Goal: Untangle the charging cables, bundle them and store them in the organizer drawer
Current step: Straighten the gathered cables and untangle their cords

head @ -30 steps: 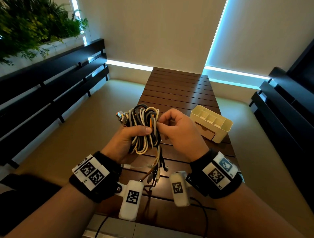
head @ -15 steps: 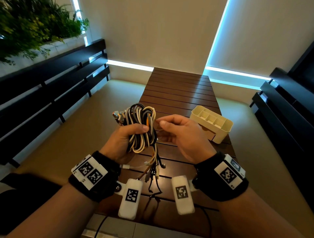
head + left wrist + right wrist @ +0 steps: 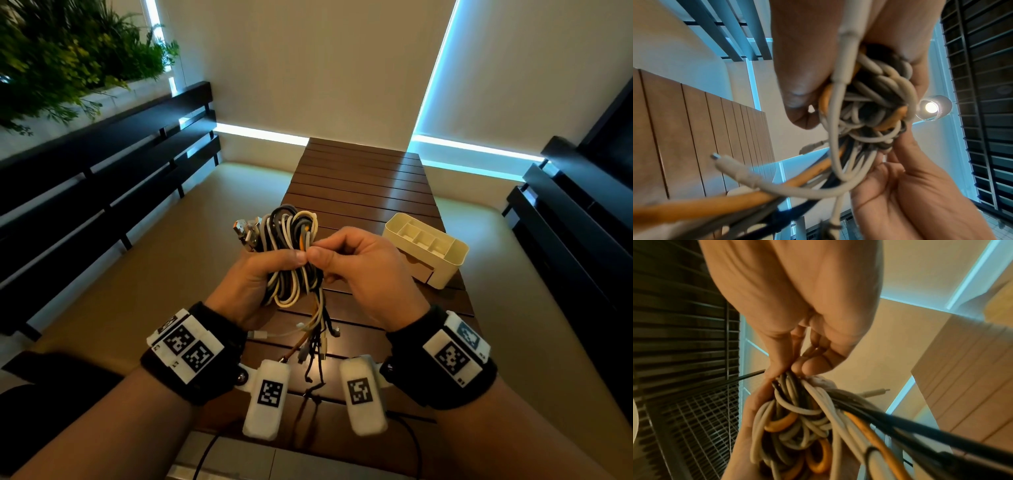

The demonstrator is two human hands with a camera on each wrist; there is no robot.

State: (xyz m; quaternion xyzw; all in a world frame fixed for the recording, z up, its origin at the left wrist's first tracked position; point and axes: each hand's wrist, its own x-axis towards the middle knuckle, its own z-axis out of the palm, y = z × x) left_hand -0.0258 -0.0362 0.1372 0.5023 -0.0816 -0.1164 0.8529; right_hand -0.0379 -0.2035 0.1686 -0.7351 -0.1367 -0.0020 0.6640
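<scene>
Nearest, loose plug ends of white, black and orange cables (image 3: 313, 346) hang between the two wrists above the near edge of the dark slatted wooden table (image 3: 363, 185). Left hand (image 3: 255, 277) is wrapped around the middle of the tangled bundle of white, grey, black and orange charging cables (image 3: 291, 253), thumb laid across the front, fingers curled behind; bundle held in the air over the table. Right hand (image 3: 363, 270) meets it from the right, thumb and fingertips pinched together on strands at the bundle's right side, touching the left thumb tip. Metal connector ends (image 3: 246, 231) stick out at the bundle's upper left. Farther right on the table, apart from both hands, stands the cream plastic compartmented organizer (image 3: 445, 267); whether its drawer front is ajar I cannot tell. Beyond, dark benches (image 3: 102, 164) flank both sides.
</scene>
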